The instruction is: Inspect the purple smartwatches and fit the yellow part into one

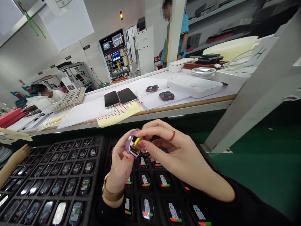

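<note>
Between my two hands, above the near tray, is a small purple smartwatch case [129, 142] with its inside exposed. My left hand [121, 161] grips the case by its edges, thumb below and fingers behind. The thumb and forefinger of my right hand [164, 146] pinch at a yellow piece [137, 142] at the case opening; whether it is tape or a part I cannot tell. Below my hands, a black foam tray [136, 197] holds rows of watches, several with lit screens of white text and red-green bars, such as one watch [147, 207].
A second foam tray [92, 185] of watches lies at left, with another person's hand [22, 154] over it. On the shelf ahead are two phones [119, 96], two purple watches [166, 95], a dotted yellow sheet [119, 113] and a white box [194, 86]. A slanted post [240, 91] stands right.
</note>
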### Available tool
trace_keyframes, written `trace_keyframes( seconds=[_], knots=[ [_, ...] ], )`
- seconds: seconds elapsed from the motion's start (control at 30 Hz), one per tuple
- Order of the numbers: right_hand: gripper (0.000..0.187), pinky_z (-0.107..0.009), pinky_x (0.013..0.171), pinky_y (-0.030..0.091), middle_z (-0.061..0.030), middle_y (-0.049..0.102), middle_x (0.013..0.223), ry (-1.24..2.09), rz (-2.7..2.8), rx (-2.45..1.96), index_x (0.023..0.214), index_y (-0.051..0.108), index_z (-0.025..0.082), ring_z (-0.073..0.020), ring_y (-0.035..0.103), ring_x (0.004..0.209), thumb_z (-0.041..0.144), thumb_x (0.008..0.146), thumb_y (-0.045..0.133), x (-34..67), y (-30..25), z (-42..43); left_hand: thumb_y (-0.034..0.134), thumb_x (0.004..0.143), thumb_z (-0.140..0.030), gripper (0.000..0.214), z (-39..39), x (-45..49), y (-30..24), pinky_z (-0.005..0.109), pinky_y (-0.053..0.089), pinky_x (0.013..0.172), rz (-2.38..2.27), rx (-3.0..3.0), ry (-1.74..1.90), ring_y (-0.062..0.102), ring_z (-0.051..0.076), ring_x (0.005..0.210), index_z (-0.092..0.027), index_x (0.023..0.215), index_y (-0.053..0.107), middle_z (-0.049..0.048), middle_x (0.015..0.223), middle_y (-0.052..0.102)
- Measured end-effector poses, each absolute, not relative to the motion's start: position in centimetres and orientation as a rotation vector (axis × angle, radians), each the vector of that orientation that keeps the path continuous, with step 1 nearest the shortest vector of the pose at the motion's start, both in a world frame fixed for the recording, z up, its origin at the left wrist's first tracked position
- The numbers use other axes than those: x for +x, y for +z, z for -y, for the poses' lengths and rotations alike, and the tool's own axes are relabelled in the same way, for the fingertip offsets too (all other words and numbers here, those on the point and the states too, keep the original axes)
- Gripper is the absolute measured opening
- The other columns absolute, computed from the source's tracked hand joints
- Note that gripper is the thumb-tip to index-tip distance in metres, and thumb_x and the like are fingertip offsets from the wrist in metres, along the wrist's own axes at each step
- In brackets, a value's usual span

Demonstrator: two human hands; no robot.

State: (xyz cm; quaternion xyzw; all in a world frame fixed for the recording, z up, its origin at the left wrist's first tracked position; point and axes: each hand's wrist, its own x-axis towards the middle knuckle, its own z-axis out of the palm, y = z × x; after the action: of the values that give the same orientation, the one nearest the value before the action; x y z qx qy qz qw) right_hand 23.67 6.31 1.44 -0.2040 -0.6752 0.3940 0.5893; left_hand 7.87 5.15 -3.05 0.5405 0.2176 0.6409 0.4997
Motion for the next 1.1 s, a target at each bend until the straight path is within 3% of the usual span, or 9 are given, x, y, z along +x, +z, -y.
trace_keyframes(
  seconds=[0.13, 0.4, 0.63, 0.83, 1.1],
  knots=[
    [0.013, -0.021, 0.053, 0.055, -0.0049, 0.066, 0.093, 0.886, 1.575, -0.510, 0.104, 0.071, 0.020, -0.0163, 0.067, 0.077, 0.015, 0.092, 0.069, 23.76, 1.49, -6.53, 0.068, 0.086, -0.060, 0.055, -5.18, 7.81, -3.02, 0.039, 0.053, 0.105, -0.558, 1.334, 1.555, 0.065, 0.029, 0.120, -0.025, 0.128, 0.069, 0.0105, 0.129, 0.068],
    [0.013, -0.020, 0.045, 0.046, -0.0012, 0.061, 0.092, 0.518, 1.617, -0.479, 0.091, 0.072, 0.020, -0.0083, 0.054, 0.059, 0.013, 0.085, 0.080, 23.64, 1.46, -6.35, 0.067, 0.089, -0.055, 0.048, -4.95, 7.85, -2.30, 0.029, 0.049, 0.108, -0.531, 1.405, 1.480, 0.062, 0.022, 0.124, -0.033, 0.131, 0.067, 0.0045, 0.131, 0.067],
    [0.007, -0.026, 0.052, 0.050, -0.0030, 0.058, 0.088, 0.268, 1.675, -0.554, 0.092, 0.073, 0.023, -0.0118, 0.053, 0.060, 0.016, 0.091, 0.074, 23.80, 1.10, -6.21, 0.065, 0.092, -0.047, 0.046, -5.09, 7.74, -2.57, 0.036, 0.048, 0.111, -0.570, 1.511, 1.510, 0.060, 0.025, 0.127, -0.032, 0.135, 0.062, 0.0070, 0.135, 0.064],
    [0.013, -0.028, 0.059, 0.053, -0.0029, 0.056, 0.088, 0.261, 1.691, -0.569, 0.094, 0.073, 0.023, -0.0133, 0.056, 0.064, 0.012, 0.088, 0.072, 23.97, 1.09, -6.33, 0.066, 0.092, -0.049, 0.049, -5.12, 7.83, -2.64, 0.040, 0.050, 0.110, -0.650, 1.535, 1.532, 0.060, 0.028, 0.127, -0.028, 0.135, 0.062, 0.0105, 0.137, 0.063],
    [0.011, -0.025, 0.047, 0.047, -0.0013, 0.053, 0.080, 0.328, 1.669, -0.630, 0.089, 0.078, 0.024, -0.0111, 0.050, 0.057, 0.016, 0.090, 0.070, 23.68, 1.32, -6.06, 0.066, 0.092, -0.049, 0.049, -5.16, 7.86, -2.80, 0.039, 0.052, 0.108, -0.653, 1.535, 1.562, 0.061, 0.028, 0.125, -0.027, 0.136, 0.062, 0.0112, 0.136, 0.064]
  ],
)
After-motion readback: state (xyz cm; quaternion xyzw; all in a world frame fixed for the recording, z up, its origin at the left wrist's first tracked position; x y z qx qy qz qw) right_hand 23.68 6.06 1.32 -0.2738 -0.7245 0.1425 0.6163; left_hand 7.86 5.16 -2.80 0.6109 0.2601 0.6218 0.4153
